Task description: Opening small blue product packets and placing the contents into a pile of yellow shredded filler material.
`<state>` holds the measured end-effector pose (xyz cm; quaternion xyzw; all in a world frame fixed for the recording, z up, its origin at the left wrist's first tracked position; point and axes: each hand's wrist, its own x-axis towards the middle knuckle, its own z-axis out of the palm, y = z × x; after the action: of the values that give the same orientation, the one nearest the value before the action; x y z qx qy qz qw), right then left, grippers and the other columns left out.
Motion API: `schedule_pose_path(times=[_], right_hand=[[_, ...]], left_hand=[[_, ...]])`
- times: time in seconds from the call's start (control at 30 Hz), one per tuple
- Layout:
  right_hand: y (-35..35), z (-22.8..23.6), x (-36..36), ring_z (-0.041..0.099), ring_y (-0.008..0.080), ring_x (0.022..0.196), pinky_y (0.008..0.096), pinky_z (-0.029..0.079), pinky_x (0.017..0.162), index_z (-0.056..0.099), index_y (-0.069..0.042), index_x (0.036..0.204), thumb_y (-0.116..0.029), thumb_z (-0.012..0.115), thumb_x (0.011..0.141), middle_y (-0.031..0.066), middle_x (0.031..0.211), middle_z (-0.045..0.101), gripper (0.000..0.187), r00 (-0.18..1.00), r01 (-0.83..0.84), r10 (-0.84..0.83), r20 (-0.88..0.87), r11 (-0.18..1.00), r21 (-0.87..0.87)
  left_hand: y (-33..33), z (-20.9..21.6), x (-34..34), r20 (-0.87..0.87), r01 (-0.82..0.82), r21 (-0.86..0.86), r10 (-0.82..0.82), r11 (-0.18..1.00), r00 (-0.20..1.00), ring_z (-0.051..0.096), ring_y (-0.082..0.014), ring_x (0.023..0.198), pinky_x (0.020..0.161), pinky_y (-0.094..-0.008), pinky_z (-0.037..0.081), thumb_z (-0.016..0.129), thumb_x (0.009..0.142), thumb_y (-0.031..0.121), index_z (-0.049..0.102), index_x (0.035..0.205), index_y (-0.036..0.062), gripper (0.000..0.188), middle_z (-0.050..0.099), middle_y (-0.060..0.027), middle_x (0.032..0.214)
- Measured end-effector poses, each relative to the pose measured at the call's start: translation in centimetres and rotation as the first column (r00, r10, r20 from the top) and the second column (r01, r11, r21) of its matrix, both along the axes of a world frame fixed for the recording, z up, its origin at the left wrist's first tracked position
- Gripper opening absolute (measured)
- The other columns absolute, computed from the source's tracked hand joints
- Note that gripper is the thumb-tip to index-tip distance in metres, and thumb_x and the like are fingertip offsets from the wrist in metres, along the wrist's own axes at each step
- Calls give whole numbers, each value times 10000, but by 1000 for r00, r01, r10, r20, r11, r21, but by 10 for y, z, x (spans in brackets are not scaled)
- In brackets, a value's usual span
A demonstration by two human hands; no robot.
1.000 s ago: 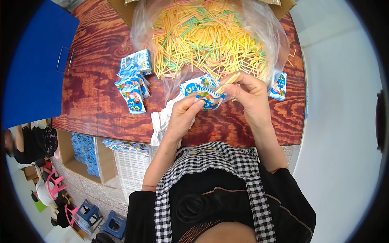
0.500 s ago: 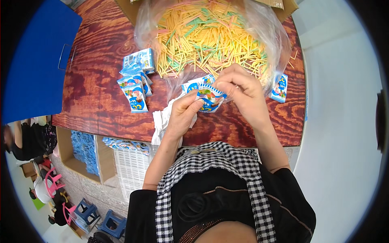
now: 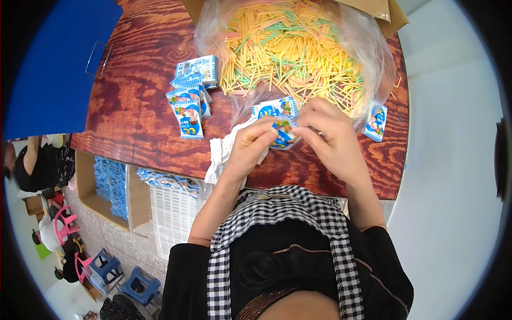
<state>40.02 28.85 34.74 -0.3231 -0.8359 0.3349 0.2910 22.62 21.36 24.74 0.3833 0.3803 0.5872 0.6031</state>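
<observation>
Between my two hands is a small blue-and-white packet (image 3: 282, 137), held above the near part of the wooden table. My left hand (image 3: 249, 145) pinches its left edge between thumb and fingers. My right hand (image 3: 332, 140) is closed at its upper right edge, the fingertips slightly blurred. Just beyond lies another such packet (image 3: 272, 108). A white cloth (image 3: 220, 154) lies beside and partly under my left hand. Ahead, a clear plastic bag (image 3: 377, 69) in a cardboard box spreads open around a heap of thin yellow, green and pink sticks (image 3: 288, 53).
A pile of packets (image 3: 189, 118) lies left on the table (image 3: 138, 106), and a single packet (image 3: 375, 124) lies near its right edge. Below stand a carton (image 3: 106, 210) of blue packets and a white plastic basket (image 3: 173, 213). Blue stools (image 3: 140, 285) and other people are at lower left.
The view has shifted, so the table and box appear farther right. My right fingers have moved along the packet's upper right edge, and the packet now looks more tilted and covered.
</observation>
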Motion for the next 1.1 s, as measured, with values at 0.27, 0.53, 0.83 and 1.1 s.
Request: schedule_pose_path(times=[0.27, 0.53, 0.83, 1.1], right_hand=[[18, -5, 12, 565, 299, 742, 369, 436, 640, 572, -7, 791, -2, 623, 768, 133, 757, 540, 56, 968, 215, -235, 83, 957, 196], [-14, -25, -50, 577, 288, 754, 351, 461, 660, 583, -19, 894, -11, 614, 796, 117, 809, 566, 103, 981, -153, 159, -108, 986, 59], [-10, -103, -143, 613, 323, 748, 387, 475, 687, 566, -12, 957, -75, 598, 826, 160, 855, 626, 149, 989, -146, 128, -76, 929, -339], [-20, -106, -127, 545, 338, 955, 425, 441, 814, 594, -26, 948, -61, 623, 767, 133, 946, 599, 187, 987, -154, 148, -68, 983, -95]], left_hand=[[-6, 14, -17, -227, -120, 145, 151, 982, 962, 503, -224, 1198, 1023, -358, 365, 637, 846, 196, 519, 1289, 5, 496, 548, -126, 1265], [-27, 40, -25, -250, -280, -34, 263, 959, 932, 601, -162, 988, 866, -291, 479, 650, 830, 2, 549, 1194, -8, 378, 606, -73, 1090], [-35, -36, -90, -470, -798, 88, 731, 597, 495, 479, -147, 1126, 909, -293, 424, 507, 949, 71, 526, 1162, -37, 239, 375, -81, 1378], [16, -50, -110, -686, -713, 509, 727, 482, 2, 378, -342, 1256, 1023, -419, 315, 446, 972, 135, 431, 1163, -84, 290, 357, -227, 1381]])
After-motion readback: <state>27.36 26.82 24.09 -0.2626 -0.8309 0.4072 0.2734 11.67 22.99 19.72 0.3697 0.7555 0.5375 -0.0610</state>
